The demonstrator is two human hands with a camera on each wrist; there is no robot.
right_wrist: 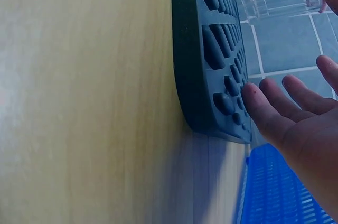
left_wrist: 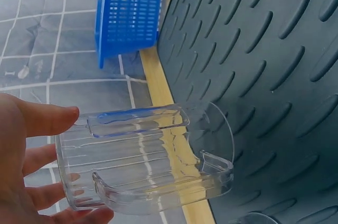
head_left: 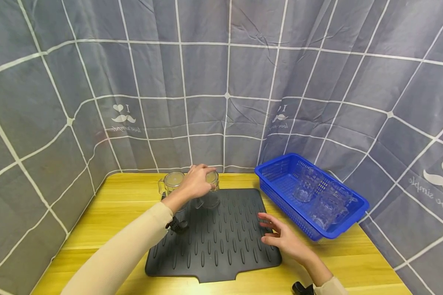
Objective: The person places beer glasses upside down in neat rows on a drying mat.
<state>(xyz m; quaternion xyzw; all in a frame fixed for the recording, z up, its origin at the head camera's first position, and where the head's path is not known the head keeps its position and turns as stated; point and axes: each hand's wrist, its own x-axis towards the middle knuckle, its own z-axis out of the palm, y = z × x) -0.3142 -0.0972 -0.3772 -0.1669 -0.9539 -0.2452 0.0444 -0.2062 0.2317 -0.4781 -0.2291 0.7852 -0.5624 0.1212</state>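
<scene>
One glass mug (left_wrist: 132, 160) is being pinched at its base by the left hand (head_left: 197, 182)

The thumb is pressing on one side of the base, and the fingers are curling on the other side. The mug is pointing its mouth downward, near twelve o'clock of the dark mat (head_left: 225, 246); whether its rim is fully touching the mat, I cannot tell. Probably the hand is taking the base because this end is facing upward. The handle (left_wrist: 158, 195) is turning toward eight o'clock in the head view

At nine o'clock of this mug, a second mug (head_left: 174, 180) is standing near, also base up; the raised ridges are perhaps serving to let air pass under such rims

At three o'clock of the mat, the right hand (head_left: 282, 239) is hanging with its fingers apart and gripping nothing, seemingly leaving room for the other one

At two o'clock, the blue basket (head_left: 286, 209) is holding other mugs (head_left: 328, 207), and its walls are likely keeping them together. The wooden table (head_left: 107, 221) is supporting everything, while the grey curtain (head_left: 206, 73) is hanging at twelve o'clock behind
</scene>
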